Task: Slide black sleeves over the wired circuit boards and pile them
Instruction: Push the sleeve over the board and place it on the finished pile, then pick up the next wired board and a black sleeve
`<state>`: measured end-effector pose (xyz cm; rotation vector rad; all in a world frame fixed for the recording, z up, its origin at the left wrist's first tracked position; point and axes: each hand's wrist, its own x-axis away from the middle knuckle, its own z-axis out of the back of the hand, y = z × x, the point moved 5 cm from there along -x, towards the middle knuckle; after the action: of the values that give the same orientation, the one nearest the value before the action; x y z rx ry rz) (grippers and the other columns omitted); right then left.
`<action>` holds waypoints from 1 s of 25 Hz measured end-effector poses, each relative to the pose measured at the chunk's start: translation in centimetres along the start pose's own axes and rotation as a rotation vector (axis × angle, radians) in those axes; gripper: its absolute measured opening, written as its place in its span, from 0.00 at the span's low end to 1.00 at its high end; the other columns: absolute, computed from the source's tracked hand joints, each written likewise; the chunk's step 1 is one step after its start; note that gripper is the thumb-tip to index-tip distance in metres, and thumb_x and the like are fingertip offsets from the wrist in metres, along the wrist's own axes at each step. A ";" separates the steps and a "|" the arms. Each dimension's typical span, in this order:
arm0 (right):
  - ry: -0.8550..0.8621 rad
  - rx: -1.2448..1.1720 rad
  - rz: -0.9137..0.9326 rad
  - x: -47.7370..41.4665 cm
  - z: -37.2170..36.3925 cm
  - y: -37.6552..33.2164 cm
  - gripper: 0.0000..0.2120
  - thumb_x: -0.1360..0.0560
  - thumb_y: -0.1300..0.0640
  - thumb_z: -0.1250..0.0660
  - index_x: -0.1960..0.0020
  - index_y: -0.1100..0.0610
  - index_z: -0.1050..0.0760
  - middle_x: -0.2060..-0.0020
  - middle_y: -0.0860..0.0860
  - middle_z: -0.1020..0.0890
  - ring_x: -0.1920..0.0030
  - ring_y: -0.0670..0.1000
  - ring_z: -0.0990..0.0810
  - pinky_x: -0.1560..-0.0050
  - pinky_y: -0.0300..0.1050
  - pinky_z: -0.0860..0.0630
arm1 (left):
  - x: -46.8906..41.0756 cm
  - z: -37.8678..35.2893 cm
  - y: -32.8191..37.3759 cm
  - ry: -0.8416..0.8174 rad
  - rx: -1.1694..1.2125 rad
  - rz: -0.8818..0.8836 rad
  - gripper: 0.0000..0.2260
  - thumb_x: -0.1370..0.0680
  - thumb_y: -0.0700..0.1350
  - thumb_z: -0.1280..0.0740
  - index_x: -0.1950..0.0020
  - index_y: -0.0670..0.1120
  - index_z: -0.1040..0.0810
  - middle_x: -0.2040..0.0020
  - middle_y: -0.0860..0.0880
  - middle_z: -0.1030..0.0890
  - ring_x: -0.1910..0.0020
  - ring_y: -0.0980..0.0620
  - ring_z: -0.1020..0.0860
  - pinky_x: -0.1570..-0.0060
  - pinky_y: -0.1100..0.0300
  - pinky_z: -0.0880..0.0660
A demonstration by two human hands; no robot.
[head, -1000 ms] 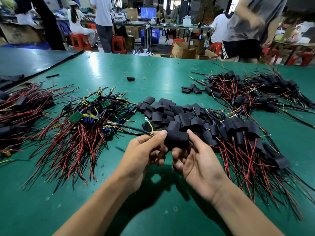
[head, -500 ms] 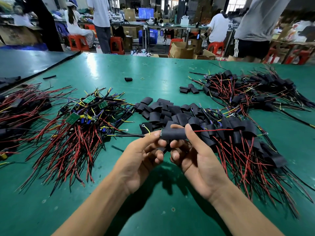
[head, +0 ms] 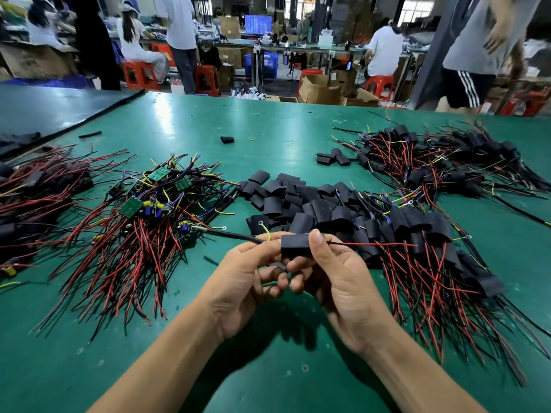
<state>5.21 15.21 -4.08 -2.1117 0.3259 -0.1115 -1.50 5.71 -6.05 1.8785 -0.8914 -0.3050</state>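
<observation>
Your green tabletop (head: 208, 123) shows the tally, read from the heap of loose black sleeves (head: 298, 198) at its middle. Right of that heap and touching it lies the big pile of finished boards (head: 432, 251), each wrapped in black, with red wires fanning toward you. A second finished pile (head: 447, 156) lies beyond the heap to the right. Left of the heap waits a sizeable tangle of bare boards (head: 143, 210), their green faces uncovered. Further left is a bundle (head: 35, 198) that looks sleeved, though I cannot tell for certain. I judge you past the midpoint, with plenty of sleeves and bare boards left.

Just on your side of the heap, both hands work one piece. Your right hand (head: 334, 275) grips the black sleeve (head: 295, 241), thumb on top and fingers curled beneath. Your left hand (head: 247, 278) pinches the black cable (head: 235, 235) right at the sleeve's left mouth.

The sleeve looks flat and matt, and no green shows at either end, so the board seems fully inside. A thin red wire (head: 372, 243) runs level out of its right end, over the finished pile. A yellow lead (head: 265, 229) with a ring terminal stands up by your left fingertips. By my reading, this one needs only setting down on the pile.
</observation>
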 end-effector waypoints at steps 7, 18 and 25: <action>0.072 0.052 -0.001 -0.2 1.5 -0.1 0.16 0.29 0.53 0.28 0.45 0.61 0.21 0.59 0.61 0.16 0.71 0.50 0.23 0.68 0.39 0.23 | -0.2 0.8 0.8 0.083 -0.057 -0.070 0.08 0.30 0.52 0.28 0.56 0.50 0.14 0.63 0.50 0.19 0.74 0.54 0.26 0.76 0.66 0.32; 0.585 -0.212 0.239 -0.1 7.2 -5.6 0.10 0.22 0.51 0.33 0.42 0.51 0.23 0.54 0.47 0.13 0.67 0.42 0.19 0.65 0.34 0.23 | -0.3 2.1 0.2 0.227 -0.242 -0.004 0.03 0.22 0.42 0.30 0.51 0.44 0.19 0.61 0.45 0.16 0.74 0.51 0.23 0.75 0.65 0.28; 0.757 -0.250 0.169 0.3 7.6 -4.5 0.17 0.23 0.37 0.35 0.60 0.50 0.29 0.72 0.45 0.21 0.76 0.44 0.28 0.72 0.34 0.31 | -0.2 6.5 2.3 0.632 -0.015 -0.128 0.11 0.21 0.31 0.36 0.39 0.38 0.30 0.56 0.39 0.21 0.70 0.47 0.18 0.69 0.59 0.20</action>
<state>7.92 23.65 -4.37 -2.2015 1.0030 -0.8138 -6.34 0.85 -7.19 1.8541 -0.3389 0.2046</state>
